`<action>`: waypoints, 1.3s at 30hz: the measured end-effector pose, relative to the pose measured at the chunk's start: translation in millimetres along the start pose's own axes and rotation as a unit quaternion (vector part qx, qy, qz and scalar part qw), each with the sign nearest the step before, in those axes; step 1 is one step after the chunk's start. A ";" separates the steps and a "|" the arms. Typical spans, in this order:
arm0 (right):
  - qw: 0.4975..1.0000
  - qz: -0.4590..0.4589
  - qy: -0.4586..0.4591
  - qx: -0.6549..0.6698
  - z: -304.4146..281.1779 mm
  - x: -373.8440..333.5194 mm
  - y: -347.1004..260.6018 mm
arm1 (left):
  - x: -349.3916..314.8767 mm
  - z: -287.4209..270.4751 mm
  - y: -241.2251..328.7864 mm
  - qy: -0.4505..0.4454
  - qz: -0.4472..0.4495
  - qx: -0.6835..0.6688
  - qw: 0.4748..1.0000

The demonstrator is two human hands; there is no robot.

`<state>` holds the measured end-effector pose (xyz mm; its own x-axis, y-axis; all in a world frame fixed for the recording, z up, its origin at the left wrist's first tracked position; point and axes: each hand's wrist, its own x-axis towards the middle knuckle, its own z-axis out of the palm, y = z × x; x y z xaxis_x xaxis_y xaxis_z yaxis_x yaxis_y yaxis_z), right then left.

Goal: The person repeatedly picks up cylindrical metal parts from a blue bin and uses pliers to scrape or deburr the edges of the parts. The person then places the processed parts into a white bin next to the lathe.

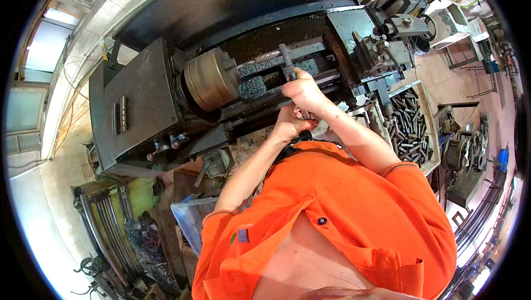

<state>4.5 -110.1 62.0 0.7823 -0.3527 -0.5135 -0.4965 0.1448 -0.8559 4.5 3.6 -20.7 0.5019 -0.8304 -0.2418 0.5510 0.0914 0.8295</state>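
Note:
My right hand [304, 92] is closed round a dark metal rod [286, 59], whose thicker upper part sticks out past my thumb toward the lathe bed. Just below it, close to my body, my left hand [287, 126] is curled shut. A small metallic bit shows by its fingers, but I cannot tell whether it is the same rod's lower end. Both hands are in front of the lathe bed [318, 51], right of the large round chuck [210, 80]. Bluish metal chips [253, 87] lie in the bed beyond my hands.
The lathe's headstock [138, 95] stands at left, with control levers [176, 144] on its front. The carriage and tool post [376, 48] are at right. A tray [437, 139] of short metal rods sits by my right elbow. Long bars [105, 217] stand at lower left.

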 end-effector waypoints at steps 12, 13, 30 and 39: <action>0.991 -0.121 0.038 -0.044 -8.5 8.6 16.5 | -1.0 13.4 8.3 -0.003 0.001 0.024 1.000; 0.988 -0.143 0.046 -0.044 -12.8 11.4 20.1 | 1.2 18.1 9.1 -0.010 0.005 -0.020 1.000; 0.988 -0.143 -0.004 0.062 -13.5 12.2 24.9 | -10.3 28.0 18.3 0.043 0.037 0.082 0.995; 0.986 -0.152 -0.003 0.070 -17.8 20.7 29.7 | -11.1 38.8 28.5 0.029 0.031 0.050 0.998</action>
<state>-0.8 -129.6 27.0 0.8898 -0.3931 -0.2317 -0.1824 0.1590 -0.9703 -11.3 -5.9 25.2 0.5718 -0.7915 -0.2157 0.4498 0.0827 0.8893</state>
